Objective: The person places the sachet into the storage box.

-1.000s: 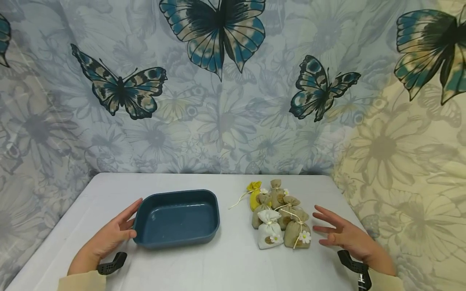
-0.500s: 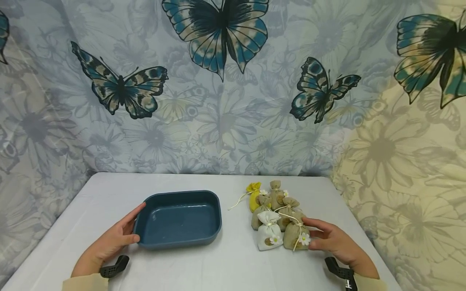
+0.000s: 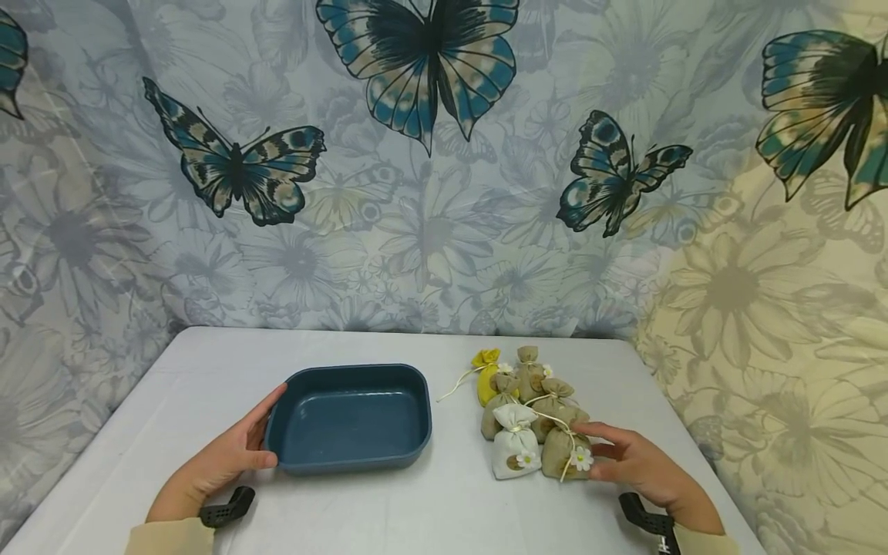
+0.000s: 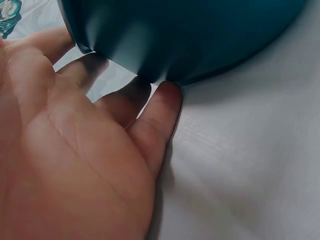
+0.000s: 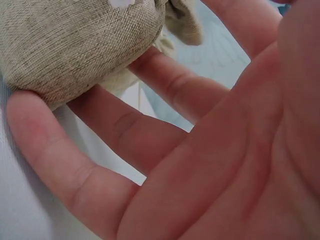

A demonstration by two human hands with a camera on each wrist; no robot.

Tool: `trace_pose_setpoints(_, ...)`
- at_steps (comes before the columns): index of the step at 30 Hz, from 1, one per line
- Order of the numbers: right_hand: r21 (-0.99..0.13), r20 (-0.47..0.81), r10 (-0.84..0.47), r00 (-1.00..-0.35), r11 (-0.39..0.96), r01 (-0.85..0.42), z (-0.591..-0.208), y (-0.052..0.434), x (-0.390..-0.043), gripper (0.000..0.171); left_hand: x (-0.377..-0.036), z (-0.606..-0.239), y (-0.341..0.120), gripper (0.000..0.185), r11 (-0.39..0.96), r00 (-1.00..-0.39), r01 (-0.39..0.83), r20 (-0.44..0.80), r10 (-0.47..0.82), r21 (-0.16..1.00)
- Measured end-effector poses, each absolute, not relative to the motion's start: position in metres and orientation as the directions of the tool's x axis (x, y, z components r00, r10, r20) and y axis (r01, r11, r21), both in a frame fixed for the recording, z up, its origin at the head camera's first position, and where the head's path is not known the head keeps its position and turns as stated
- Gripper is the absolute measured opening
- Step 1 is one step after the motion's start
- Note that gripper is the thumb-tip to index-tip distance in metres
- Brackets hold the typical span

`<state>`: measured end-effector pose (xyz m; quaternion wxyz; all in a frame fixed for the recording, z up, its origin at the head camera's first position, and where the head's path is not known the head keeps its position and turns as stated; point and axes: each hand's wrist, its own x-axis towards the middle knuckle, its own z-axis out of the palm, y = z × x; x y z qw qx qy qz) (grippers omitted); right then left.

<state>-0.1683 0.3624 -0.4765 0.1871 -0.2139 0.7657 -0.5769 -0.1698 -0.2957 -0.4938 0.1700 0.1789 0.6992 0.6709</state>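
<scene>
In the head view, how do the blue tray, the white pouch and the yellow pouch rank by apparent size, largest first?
1. Blue tray, clearly the largest.
2. White pouch.
3. Yellow pouch, which looks smallest, but it lies farther back and is partly hidden, so places two and three are uncertain.

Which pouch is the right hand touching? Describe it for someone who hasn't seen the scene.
Right of the blue tray on the white table lies a cluster of pouches. It is the front-right beige pouch, beside the white pouch, bearing a white daisy.
</scene>
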Motion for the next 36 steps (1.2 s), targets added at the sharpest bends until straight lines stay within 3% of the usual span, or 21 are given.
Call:
trace_pose_setpoints(8,-0.894,0.077,-0.596,-0.799,0.314,-0.32,-0.48,0.355,-0.171,0.052,-0.171,-0.501,-0.295,0.105,0.02,-0.881,0.081,0.062,0.469,0.996)
trace_pose_setpoints(19,-0.818,0.157,-0.5,-0.852,0.417,-0.396,-0.488,0.342,-0.174,0.04,-0.17,-0.501,-0.295,0.104,0.034,-0.886,0.076,0.052,0.461,0.997)
trace_pose_setpoints(36,-0.933,0.102,-0.261,-0.96,0.309,-0.183,-0.494,0.35,-0.17,0.034,-0.173,-0.501,-0.293,0.103,0.034,-0.888,0.076,0.052,0.456,0.997)
